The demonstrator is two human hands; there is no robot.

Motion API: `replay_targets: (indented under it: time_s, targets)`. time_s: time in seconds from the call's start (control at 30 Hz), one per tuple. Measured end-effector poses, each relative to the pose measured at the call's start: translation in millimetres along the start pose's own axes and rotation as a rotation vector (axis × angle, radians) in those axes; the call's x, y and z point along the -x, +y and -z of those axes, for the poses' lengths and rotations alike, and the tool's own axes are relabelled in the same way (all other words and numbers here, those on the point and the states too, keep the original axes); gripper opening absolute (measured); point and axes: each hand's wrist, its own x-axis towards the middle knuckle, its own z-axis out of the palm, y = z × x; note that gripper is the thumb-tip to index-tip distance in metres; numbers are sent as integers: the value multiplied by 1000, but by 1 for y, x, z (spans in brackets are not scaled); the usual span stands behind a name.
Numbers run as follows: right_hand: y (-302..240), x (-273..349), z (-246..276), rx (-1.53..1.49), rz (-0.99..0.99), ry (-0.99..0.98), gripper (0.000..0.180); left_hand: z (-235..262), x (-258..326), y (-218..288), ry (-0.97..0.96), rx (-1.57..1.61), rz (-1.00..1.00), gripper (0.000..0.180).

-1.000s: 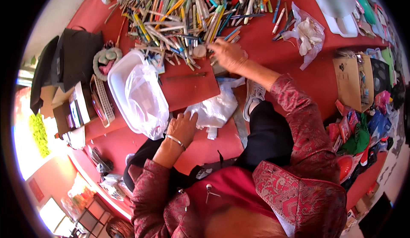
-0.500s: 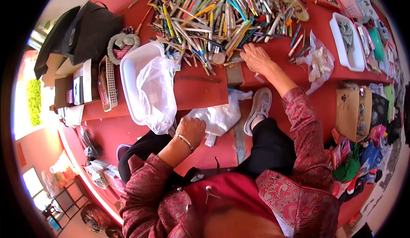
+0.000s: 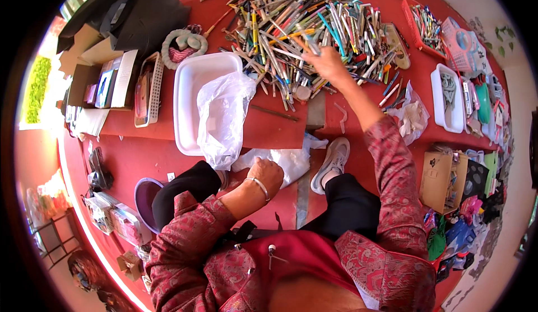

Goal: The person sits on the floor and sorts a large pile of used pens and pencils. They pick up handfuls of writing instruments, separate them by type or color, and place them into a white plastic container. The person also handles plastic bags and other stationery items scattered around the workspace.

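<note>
Evidently the sorting is mid-pick: the right hand (image 3: 327, 64) reaches into the heap of pens and pencils (image 3: 305, 23), fingers curled round one pen, apparently, while the left hand (image 3: 265, 176) rests closed on a white plastic bag (image 3: 288, 161) — a clean lift out comes next.

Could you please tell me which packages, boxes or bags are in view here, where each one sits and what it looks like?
Clear plastic bag: draped over the white tray, crumpled.
White plastic bag: under the left hand, by the shoe.
Cardboard box: far right, brown, open.
Crumpled clear bag: right of the pen pile.
</note>
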Motion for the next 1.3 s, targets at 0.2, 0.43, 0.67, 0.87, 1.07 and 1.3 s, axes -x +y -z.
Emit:
replay_targets:
  time_s: [0.2, 0.43, 0.67, 0.87, 1.07, 1.3]
  targets:
    - [-1, -8, -60, 618, 140, 14, 22, 0, 2, 6, -41, 36, 50, 17]
    - [11, -12, -5, 182, -191, -65, 30, 29, 29, 4, -50, 20, 23, 34]
    - [-3, -29, 8, -265, -235, 76, 17, 24, 20, 10, -176, 1, -5, 31]
    - [-51, -35, -80, 38, -95, 108, 19, 6, 22, 4, -156, 70, 30, 32]
    - [-56, -49, -127, 385, -353, 180, 34, 18, 30, -1, -184, 5, 24, 32]
    - [-14, -54, -71, 108, -384, 279, 27, 13, 31, -4, -167, 67, 29, 31]
